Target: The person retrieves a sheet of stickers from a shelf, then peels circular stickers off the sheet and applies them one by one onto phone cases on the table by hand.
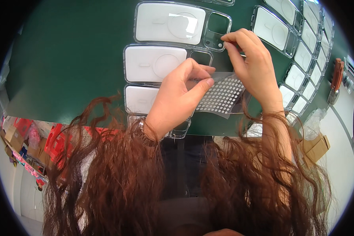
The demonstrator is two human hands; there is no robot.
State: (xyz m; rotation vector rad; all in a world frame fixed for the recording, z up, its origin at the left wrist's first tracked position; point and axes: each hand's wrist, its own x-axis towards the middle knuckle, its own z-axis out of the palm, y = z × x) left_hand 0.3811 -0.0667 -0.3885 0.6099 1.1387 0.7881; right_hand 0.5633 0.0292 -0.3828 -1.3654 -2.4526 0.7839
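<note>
My left hand [174, 96] pinches a clear sheet of small round whitish dots [222, 95] between thumb and fingers. The sheet hangs over the table to the right of a column of phone cases. My right hand [256, 63] has thumb and forefinger nearly together at the camera-opening corner of a clear phone case [153, 24] with a white insert. Whatever those fingertips hold is too small to make out. Below that case lies a second clear phone case [139, 65], partly covered by my left hand. A third phone case [137, 98] lies nearer to me.
The table top [67, 67] is dark green. More phone cases [269, 29] lie in overlapping rows on the right. Beyond them is a brown-handled tool [336, 76]. A cardboard box [318, 148] and red crates [55, 143] stand below table level. Long hair hangs across my forearms.
</note>
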